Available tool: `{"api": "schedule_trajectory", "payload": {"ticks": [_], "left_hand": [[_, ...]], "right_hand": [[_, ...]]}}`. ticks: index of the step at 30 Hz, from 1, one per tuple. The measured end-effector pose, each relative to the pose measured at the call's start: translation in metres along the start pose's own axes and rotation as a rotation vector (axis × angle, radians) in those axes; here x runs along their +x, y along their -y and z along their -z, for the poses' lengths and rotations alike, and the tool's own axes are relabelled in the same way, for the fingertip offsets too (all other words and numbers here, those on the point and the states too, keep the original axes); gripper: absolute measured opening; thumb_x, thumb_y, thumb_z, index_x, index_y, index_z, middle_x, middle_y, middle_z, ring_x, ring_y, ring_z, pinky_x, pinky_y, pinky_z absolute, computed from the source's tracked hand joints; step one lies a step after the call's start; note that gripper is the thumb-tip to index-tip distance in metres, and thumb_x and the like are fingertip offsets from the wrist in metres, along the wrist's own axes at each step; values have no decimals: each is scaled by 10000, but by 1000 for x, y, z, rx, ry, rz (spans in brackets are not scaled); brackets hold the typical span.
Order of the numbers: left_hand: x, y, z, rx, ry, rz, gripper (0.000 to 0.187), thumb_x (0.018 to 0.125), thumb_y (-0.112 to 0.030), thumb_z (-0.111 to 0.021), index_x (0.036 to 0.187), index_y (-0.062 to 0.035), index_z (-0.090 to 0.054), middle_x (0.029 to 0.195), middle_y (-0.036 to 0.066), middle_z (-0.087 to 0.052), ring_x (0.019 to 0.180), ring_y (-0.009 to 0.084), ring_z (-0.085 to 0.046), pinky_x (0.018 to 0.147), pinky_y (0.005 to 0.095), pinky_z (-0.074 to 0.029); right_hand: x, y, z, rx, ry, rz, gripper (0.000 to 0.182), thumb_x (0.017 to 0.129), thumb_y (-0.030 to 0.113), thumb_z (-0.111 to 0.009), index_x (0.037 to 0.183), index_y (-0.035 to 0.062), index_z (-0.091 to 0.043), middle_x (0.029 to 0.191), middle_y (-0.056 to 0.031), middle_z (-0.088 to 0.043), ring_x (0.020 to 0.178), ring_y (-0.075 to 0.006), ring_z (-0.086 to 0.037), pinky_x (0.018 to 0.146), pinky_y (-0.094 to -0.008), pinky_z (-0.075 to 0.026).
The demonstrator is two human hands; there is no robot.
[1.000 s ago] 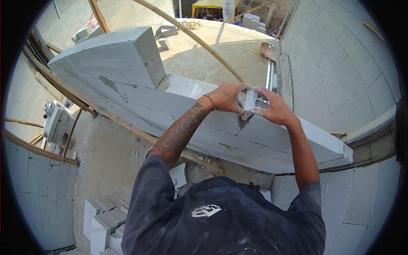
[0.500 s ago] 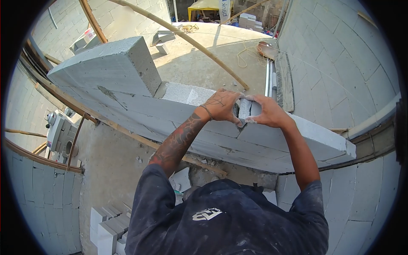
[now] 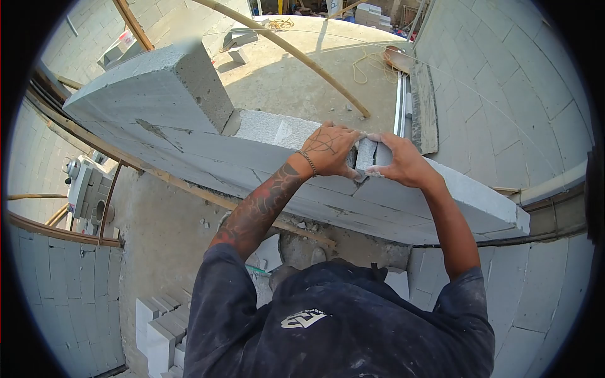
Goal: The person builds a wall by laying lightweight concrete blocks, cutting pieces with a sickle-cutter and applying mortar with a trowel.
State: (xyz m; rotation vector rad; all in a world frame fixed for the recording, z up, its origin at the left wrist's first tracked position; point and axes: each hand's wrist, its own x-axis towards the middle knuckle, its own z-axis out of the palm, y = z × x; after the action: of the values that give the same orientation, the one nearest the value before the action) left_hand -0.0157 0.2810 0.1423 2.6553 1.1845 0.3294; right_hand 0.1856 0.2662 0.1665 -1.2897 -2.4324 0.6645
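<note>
A narrow piece of light concrete block sits in a gap along the top of a low block wall. My left hand grips it from the left, thumb on the near side and fingers over the far side. From the right, my right hand holds the same piece, also with its thumb nearest me. Dark slits show on both sides of the piece, between it and the neighbouring blocks. White dust coats my fingertips.
To the left a taller block rises on the wall. A bamboo pole slants beyond it, and a thin string crosses above. Stacked blocks stand on the floor at lower left. A reddish basin lies on the far floor.
The piece sits slightly lower and straighter in the gap, with both hands still on it. My view has shifted a little.
</note>
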Motion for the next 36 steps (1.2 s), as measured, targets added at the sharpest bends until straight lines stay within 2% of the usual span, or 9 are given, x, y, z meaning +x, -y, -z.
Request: {"api": "schedule_trajectory", "payload": {"ticks": [2,4,7,13,22,27,29,34,36], "left_hand": [[0,2,-2,15,1,8,789,561,-447,-760,1161,-6,-501,1053,171,-580,1047,284,-520,929,365,-348],[-1,3,-9,50,-107,-42,729,543,-458,-774,1083,-27,-541,971,128,-612,984,252,-560,873,355,-369],[-5,5,-15,129,-220,-98,761,533,-475,-776,1092,-16,-540,990,126,-607,1005,237,-551,895,352,-362],[-11,-1,-22,160,-354,-30,807,509,-492,-785,1095,11,-549,1017,127,-603,1025,239,-541,931,348,-354],[-10,-5,-16,104,-220,-7,782,517,-449,-789,1092,18,-539,1061,145,-587,1058,262,-524,959,355,-358],[-20,2,-24,157,-286,-6,801,529,-496,-768,1095,20,-535,1063,141,-587,1051,256,-530,936,352,-368],[-11,1,-24,144,-326,-53,816,533,-517,-758,1107,17,-532,1048,134,-590,1036,257,-532,923,355,-366],[-9,-2,-14,139,-178,-9,855,506,-518,-772,1135,4,-522,1055,129,-574,1031,263,-522,910,352,-351],[-9,-3,-12,146,-168,-34,867,497,-514,-778,1142,2,-514,1060,130,-570,1040,262,-517,912,354,-349]], "right_hand": [[3,1,1,-13,-2,7,643,640,243,-757,1165,-24,-499,1092,-207,-556,1021,-332,-533,897,-359,-412],[4,3,2,-53,46,-47,664,642,248,-759,1180,-25,-481,1098,-210,-550,1027,-328,-532,895,-355,-413],[7,-2,3,-7,65,5,686,641,254,-763,1192,-29,-467,1101,-215,-547,1034,-325,-531,896,-354,-410],[14,-14,5,-23,123,30,681,640,304,-763,1159,-50,-501,1096,-226,-554,1027,-329,-536,895,-352,-410],[12,-8,7,-45,110,46,681,655,346,-748,1132,-82,-519,1041,-250,-578,990,-340,-562,873,-353,-426],[18,-8,-1,12,188,63,700,660,346,-746,1152,-89,-505,1049,-253,-577,979,-332,-569,862,-344,-431],[15,-10,6,-15,125,63,687,663,340,-746,1138,-97,-510,1049,-257,-575,1002,-328,-562,875,-342,-421],[7,-7,7,-87,127,45,899,590,360,-792,1261,-75,-380,1248,-254,-449,1169,-345,-440,997,-344,-334],[-1,-13,5,-124,70,49,914,589,363,-791,1273,-69,-364,1266,-251,-431,1184,-344,-423,1006,-348,-325]]}}
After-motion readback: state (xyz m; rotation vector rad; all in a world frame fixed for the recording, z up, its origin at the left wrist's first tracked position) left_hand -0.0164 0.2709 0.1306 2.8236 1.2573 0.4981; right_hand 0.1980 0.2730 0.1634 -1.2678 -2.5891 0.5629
